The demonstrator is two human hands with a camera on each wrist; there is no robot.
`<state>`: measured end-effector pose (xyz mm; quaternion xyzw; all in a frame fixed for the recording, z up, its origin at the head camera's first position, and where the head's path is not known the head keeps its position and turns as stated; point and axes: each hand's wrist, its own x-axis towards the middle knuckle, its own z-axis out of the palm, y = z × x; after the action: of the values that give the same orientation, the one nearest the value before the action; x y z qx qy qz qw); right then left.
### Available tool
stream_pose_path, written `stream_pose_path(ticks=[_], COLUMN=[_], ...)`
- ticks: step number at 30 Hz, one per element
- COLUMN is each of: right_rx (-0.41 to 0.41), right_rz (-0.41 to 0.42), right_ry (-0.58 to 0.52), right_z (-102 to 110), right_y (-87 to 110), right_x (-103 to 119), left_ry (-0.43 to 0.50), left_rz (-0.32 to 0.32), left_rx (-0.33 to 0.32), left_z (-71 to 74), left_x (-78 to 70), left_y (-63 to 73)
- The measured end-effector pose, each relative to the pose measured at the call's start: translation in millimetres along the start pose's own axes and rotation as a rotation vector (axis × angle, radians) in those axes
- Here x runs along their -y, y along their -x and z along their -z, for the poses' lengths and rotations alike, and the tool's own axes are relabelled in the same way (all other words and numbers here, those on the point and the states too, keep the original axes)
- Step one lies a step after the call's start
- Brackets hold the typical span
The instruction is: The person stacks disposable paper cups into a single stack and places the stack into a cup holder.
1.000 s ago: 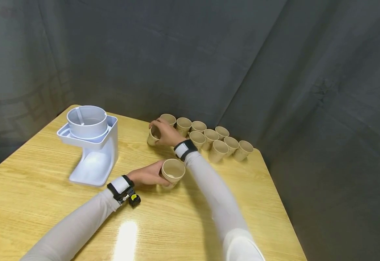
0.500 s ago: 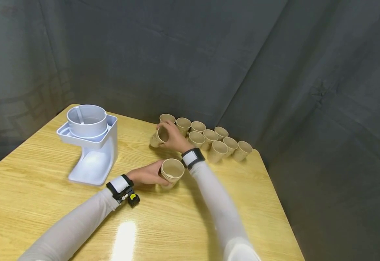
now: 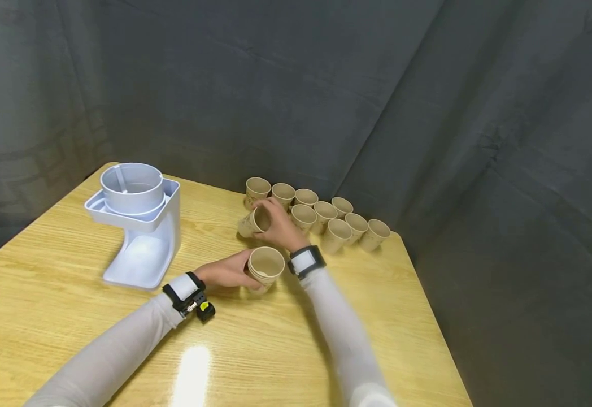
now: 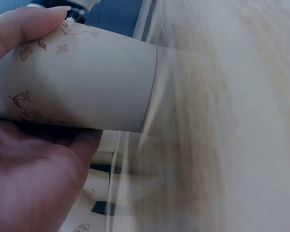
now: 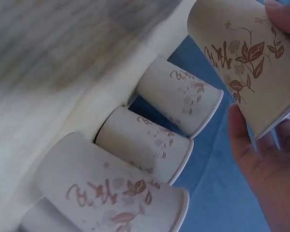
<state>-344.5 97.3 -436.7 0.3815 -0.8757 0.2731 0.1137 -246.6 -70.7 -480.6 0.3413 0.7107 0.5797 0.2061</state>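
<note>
My left hand [image 3: 225,272] grips a stack of beige paper cups [image 3: 264,268] standing on the wooden table [image 3: 275,350]; in the left wrist view the thumb and palm wrap the leaf-printed cup [image 4: 82,82]. My right hand [image 3: 278,223] holds a single paper cup [image 3: 252,222] tilted on its side, lifted just behind the stack; the right wrist view shows its fingers round that cup [image 5: 246,58]. Behind it stand two rows of several upright cups [image 3: 326,217].
A white plastic dispenser stand [image 3: 135,223] with a round tub on top sits at the left of the table. Dark grey curtains [image 3: 377,102] close off the back and right. The table's right edge [image 3: 435,333] drops off near the cup rows.
My right hand has lifted one cup out of the rows and drawn it back toward the stack, tilting it sideways. The left hand stays on the stack.
</note>
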Motion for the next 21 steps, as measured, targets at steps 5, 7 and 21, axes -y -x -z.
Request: stream_pose_path(ticks=[5,7,21], right_rx=[-0.053,-0.071,-0.129], right_rz=[-0.031,-0.033,-0.032], right_ry=[-0.049,-0.048,-0.084], right_z=[3,4,19], right_y=[14.7,19.1,35.8], right_x=[0,-1,-1], left_ry=[0.002,-0.001,-0.007], left_rz=[-0.010,-0.012,-0.016], left_rx=[0.006,0.007,0.006], left_z=[0.4,1.0,0.9], left_x=[-0.6,-0.6,1.7], left_y=[0.7,1.0,-0.6])
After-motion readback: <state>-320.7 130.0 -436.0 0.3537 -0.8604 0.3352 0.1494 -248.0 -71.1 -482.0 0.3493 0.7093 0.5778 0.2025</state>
